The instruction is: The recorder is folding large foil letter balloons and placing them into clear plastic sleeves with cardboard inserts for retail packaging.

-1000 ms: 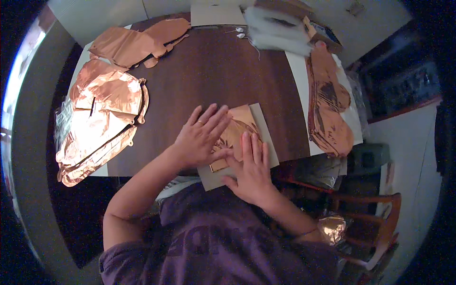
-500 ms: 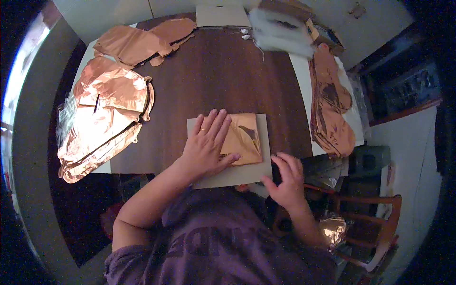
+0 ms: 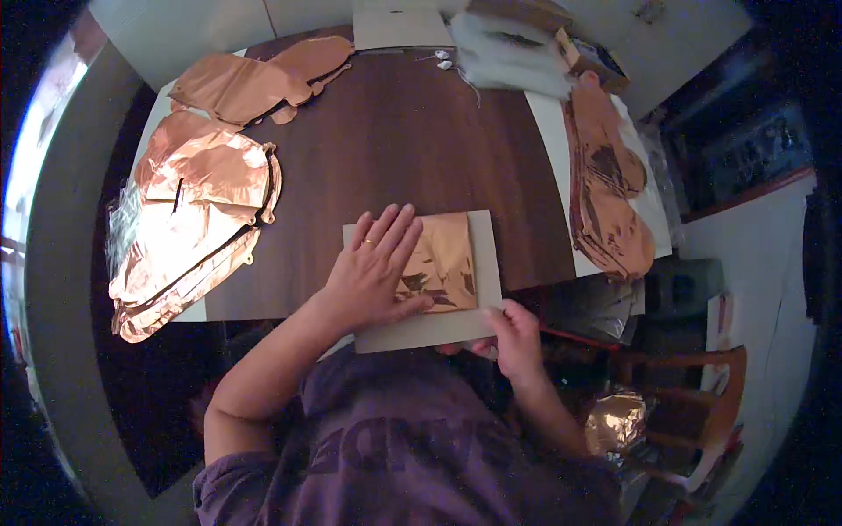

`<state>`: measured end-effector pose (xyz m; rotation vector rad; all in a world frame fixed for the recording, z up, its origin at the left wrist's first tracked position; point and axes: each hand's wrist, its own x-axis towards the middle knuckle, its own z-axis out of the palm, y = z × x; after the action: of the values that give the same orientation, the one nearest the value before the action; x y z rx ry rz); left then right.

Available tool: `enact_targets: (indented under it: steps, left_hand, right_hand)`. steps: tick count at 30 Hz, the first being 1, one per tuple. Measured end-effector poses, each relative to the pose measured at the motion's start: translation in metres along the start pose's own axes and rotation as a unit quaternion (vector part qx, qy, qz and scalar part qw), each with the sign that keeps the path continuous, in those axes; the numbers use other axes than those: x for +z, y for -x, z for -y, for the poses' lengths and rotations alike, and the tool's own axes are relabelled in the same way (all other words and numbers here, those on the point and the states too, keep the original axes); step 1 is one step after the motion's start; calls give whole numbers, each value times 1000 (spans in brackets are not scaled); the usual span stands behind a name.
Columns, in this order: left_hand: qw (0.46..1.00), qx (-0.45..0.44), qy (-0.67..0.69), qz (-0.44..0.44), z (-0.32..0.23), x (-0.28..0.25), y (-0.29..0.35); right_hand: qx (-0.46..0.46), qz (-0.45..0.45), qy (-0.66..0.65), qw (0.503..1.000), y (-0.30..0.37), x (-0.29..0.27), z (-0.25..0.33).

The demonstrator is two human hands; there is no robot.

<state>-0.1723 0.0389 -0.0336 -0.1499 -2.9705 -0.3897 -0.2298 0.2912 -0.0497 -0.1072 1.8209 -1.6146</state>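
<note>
- So, the folded foil [image 3: 447,254] lies on a grey card [image 3: 421,336] at the table's [image 3: 395,158] near edge, and the card seems to poke out past that edge toward the person.
- Left hand [image 3: 373,272] is flat, fingers stretched out, palm over the foil's left side and the thumb across its near part. Pressing, not grabbing, as far as I can tell.
- Right hand [image 3: 516,337] has the card pinched by its near right corner, thumb on top. Fingers look tucked underneath, though they're mostly hidden.
- My read on the step: flattening the folded foil and getting it lined up on the card.
- Next move, I'd say, calls for a steady left palm so the foil doesn't slide or spring open, plus a light hold on that corner so the card doesn't bend.
- Rest of the table: big copper pieces at the left edge [image 3: 202,184], far left corner [image 3: 246,88] and right edge [image 3: 614,193].
</note>
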Motion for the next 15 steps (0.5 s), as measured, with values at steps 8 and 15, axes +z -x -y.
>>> enact_targets:
  steps: [8,15]
  left_hand:
    - [1000,-5,16,-16,-7,9,10]
    - [1000,-12,2,-23,-13,6,11]
  right_hand:
    - [-74,-104,-220,967,19,20,10]
    - [-38,28,-237,970,26,43,-36]
